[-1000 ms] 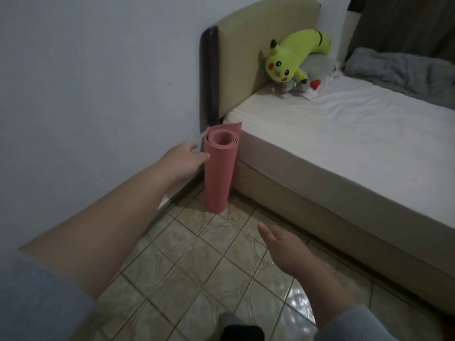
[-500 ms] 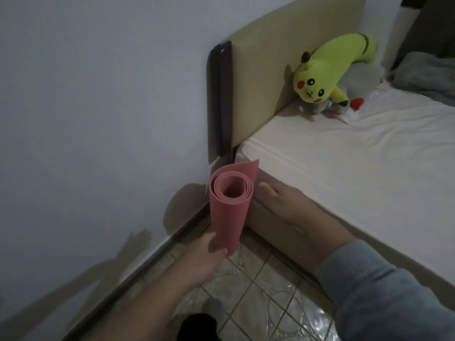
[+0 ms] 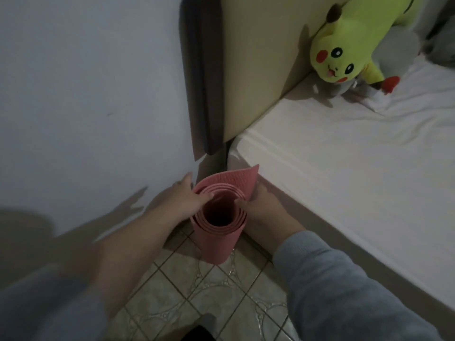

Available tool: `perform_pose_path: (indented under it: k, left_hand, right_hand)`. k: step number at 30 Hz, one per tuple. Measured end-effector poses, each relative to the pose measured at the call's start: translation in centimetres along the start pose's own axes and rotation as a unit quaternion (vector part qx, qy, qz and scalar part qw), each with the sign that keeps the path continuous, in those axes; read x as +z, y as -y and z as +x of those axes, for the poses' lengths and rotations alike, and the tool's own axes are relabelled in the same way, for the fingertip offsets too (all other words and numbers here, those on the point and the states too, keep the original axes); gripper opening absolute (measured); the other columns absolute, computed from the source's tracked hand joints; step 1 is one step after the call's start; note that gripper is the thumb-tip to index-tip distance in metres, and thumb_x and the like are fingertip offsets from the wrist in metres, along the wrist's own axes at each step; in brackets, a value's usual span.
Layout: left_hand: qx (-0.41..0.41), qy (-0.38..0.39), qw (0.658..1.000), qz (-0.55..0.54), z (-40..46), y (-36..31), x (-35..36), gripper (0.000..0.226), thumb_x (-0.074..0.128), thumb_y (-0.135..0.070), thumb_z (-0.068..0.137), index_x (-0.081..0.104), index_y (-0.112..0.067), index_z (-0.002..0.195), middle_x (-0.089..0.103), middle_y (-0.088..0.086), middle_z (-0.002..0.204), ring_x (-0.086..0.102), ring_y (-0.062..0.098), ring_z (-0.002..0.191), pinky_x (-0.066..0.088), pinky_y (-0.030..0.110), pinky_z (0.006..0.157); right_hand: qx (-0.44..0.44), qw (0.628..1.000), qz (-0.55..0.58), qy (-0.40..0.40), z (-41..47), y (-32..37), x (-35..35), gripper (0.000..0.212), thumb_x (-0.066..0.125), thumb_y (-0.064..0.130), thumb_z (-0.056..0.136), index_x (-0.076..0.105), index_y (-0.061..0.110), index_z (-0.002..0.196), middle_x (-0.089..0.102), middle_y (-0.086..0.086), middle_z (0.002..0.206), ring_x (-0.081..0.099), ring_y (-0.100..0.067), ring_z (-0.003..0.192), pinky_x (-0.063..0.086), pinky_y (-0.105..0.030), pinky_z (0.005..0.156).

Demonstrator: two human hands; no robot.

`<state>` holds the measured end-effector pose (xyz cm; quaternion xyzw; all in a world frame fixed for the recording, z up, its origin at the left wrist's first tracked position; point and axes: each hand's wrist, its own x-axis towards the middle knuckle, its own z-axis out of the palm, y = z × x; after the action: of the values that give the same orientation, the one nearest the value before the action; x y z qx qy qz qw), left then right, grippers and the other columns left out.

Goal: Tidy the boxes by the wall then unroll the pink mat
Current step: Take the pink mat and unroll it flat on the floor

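Mat step: left hand [image 3: 183, 201] and right hand [image 3: 262, 207] both grip rolled pink mat [image 3: 218, 232] upright at lower centre; next lift clear, lay flat, unroll.

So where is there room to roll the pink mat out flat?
The tiled floor between wall and bed, nearer the person, is bare. The corner by the headboard, where both hands hold the pink mat, is crowded.

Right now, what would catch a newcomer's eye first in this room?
The rolled pink mat stands on end on the tiled floor in the corner between wall and bed, with the left hand and right hand gripping its top rim. A bright yellow plush toy leans against the headboard.
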<state>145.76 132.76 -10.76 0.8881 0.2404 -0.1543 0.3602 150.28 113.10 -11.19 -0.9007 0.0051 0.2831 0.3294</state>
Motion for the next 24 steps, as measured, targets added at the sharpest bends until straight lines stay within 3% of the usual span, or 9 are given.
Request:
perform_pose_path:
  k: [4, 10, 12, 14, 16, 18, 24]
  left_hand:
    - [-0.022, 0.044, 0.997, -0.06, 4.3, 0.7, 2.5, 0.107, 0.074, -0.047, 0.072, 0.003, -0.027, 0.15, 0.028, 0.012, 0.154, 0.034, 0.032, 0.137, 0.033, 0.038, 0.107]
    - [-0.024, 0.073, 0.989, -0.124, 6.6, 4.5, 5.4, 0.114, 0.081, -0.023, 0.069, 0.0, -0.032, 0.149, 0.033, 0.006, 0.152, 0.046, 0.028, 0.126, 0.045, 0.035, 0.093]
    - [-0.03, 0.07, 0.988, -0.138, 6.9, 5.2, 5.4, 0.115, 0.079, -0.019, 0.07, -0.004, -0.035, 0.148, 0.033, 0.004, 0.15, 0.056, 0.023, 0.11, 0.051, 0.029, 0.075]
    - [-0.03, 0.101, 0.981, -0.16, 7.1, 5.4, 5.5, 0.105, 0.073, -0.014, 0.075, 0.001, -0.034, 0.148, 0.044, 0.006, 0.139, 0.06, 0.016, 0.088, 0.055, 0.027, 0.057]
    - [0.001, 0.123, 0.982, -0.141, 7.4, 5.3, 5.6, 0.083, 0.068, -0.013, 0.079, 0.021, -0.026, 0.146, 0.053, 0.008, 0.129, 0.061, 0.023, 0.096, 0.058, 0.039, 0.073]
    - [0.028, 0.121, 0.987, -0.099, 6.9, 4.9, 5.4, 0.068, 0.065, -0.018, 0.08, 0.034, -0.022, 0.141, 0.056, 0.007, 0.126, 0.057, 0.022, 0.104, 0.05, 0.036, 0.088]
    - [0.068, 0.101, 0.991, -0.054, 3.9, 4.7, 5.1, 0.054, 0.06, -0.009, 0.084, 0.043, -0.017, 0.135, 0.057, 0.01, 0.128, 0.054, 0.026, 0.116, 0.042, 0.035, 0.1]
  right_hand:
    - [0.036, 0.999, 0.037, 0.002, 2.6, -1.4, 2.9, 0.102, 0.073, 0.045, 0.073, 0.013, 0.02, 0.151, 0.047, -0.013, 0.141, 0.05, -0.032, 0.124, 0.043, -0.038, 0.101]
    - [0.058, 0.995, 0.077, 0.007, 5.4, -2.6, 5.7, 0.103, 0.074, 0.038, 0.076, 0.005, 0.022, 0.151, 0.046, -0.013, 0.142, 0.049, -0.033, 0.124, 0.046, -0.038, 0.098]
    - [0.065, 0.993, 0.094, 0.014, 5.9, -3.0, 6.1, 0.1, 0.073, 0.032, 0.079, 0.005, 0.025, 0.152, 0.045, -0.013, 0.142, 0.049, -0.034, 0.124, 0.047, -0.038, 0.096]
    - [0.056, 0.993, 0.101, 0.004, 6.0, -3.4, 6.5, 0.083, 0.065, 0.021, 0.084, 0.016, 0.028, 0.15, 0.049, -0.014, 0.137, 0.052, -0.034, 0.121, 0.045, -0.032, 0.089]
    - [0.036, 0.996, 0.085, -0.019, 6.1, -3.7, 6.8, 0.055, 0.053, 0.013, 0.087, 0.038, 0.025, 0.138, 0.057, -0.015, 0.124, 0.057, -0.033, 0.112, 0.042, -0.026, 0.079]
    - [0.023, 0.997, 0.07, -0.033, 6.1, -3.8, 7.1, 0.042, 0.048, 0.011, 0.088, 0.046, 0.023, 0.129, 0.06, -0.015, 0.119, 0.059, -0.032, 0.107, 0.038, -0.024, 0.077]
    - [0.004, 0.998, 0.061, -0.036, 4.2, -4.7, 6.9, 0.043, 0.046, 0.008, 0.087, 0.05, 0.024, 0.127, 0.063, -0.014, 0.119, 0.06, -0.029, 0.106, 0.038, -0.022, 0.076]
